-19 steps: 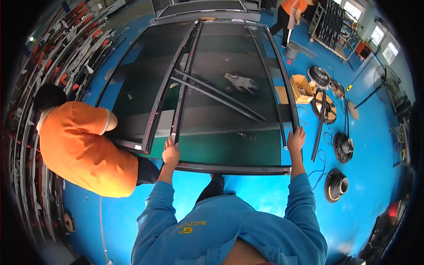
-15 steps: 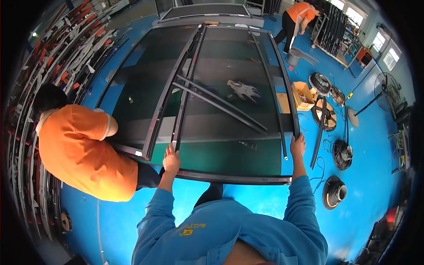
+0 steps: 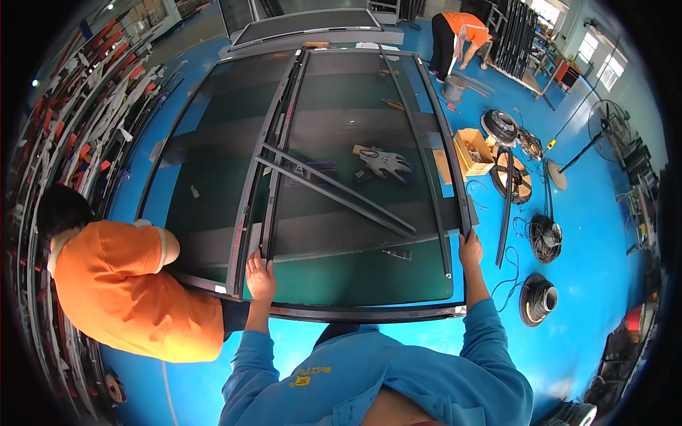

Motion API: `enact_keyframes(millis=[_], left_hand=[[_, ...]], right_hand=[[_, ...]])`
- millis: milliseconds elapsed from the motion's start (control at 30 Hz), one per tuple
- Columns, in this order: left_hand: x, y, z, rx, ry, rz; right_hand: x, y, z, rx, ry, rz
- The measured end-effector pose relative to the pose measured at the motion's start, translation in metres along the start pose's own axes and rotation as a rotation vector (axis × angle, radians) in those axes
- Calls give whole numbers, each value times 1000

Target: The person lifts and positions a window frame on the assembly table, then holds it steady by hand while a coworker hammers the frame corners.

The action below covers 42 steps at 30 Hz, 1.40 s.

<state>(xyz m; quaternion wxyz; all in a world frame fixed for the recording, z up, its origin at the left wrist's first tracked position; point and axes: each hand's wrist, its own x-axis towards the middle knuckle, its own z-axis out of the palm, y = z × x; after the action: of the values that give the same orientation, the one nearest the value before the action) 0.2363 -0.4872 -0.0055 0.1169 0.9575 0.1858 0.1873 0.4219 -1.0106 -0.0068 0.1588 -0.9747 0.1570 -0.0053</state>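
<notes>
A long dark screen frame with grey mesh lies over a green-topped worktable. My left hand is closed on the near end of its left rail; the fingertips are partly hidden. Around the right rail, near its lower end, my right hand is wrapped. Two thin dark bars lie slantwise between my hands, crossing the left rail. A grey-white work glove rests in the middle; whether it is under the mesh, I cannot tell. A separate narrow bar runs lengthwise inside the right rail.
At the left a co-worker in an orange shirt leans over the table beside a rack of long profiles. Right of the table, a cardboard box, cable reels and a standing fan stand on the floor. Another person bends down farther back.
The view has shifted, so the table and my hands sit lower and slightly left. The mesh's near edge now slants, with more green tabletop showing. Both hands keep hold of the frame.
</notes>
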Motion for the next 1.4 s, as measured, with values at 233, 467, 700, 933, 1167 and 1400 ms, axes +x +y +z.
enact_keyframes(millis=[233,467,700,933,1167,1400], left_hand=[[34,-22,23,-48,-65,-92],[32,-13,30,64,35,-54],[35,0,21,251,23,-72],[37,-5,27,254,11,-122],[33,-6,28,249,2,-131],[36,1,22,287,4,-110]], right_hand=[[18,-30,1,-19,119,-76],[43,-33,28,-157,302,-97],[45,-43,20,-248,246,-108],[48,-53,13,-327,312,-78],[56,-43,23,-241,327,-158],[61,-38,27,-259,324,-171]])
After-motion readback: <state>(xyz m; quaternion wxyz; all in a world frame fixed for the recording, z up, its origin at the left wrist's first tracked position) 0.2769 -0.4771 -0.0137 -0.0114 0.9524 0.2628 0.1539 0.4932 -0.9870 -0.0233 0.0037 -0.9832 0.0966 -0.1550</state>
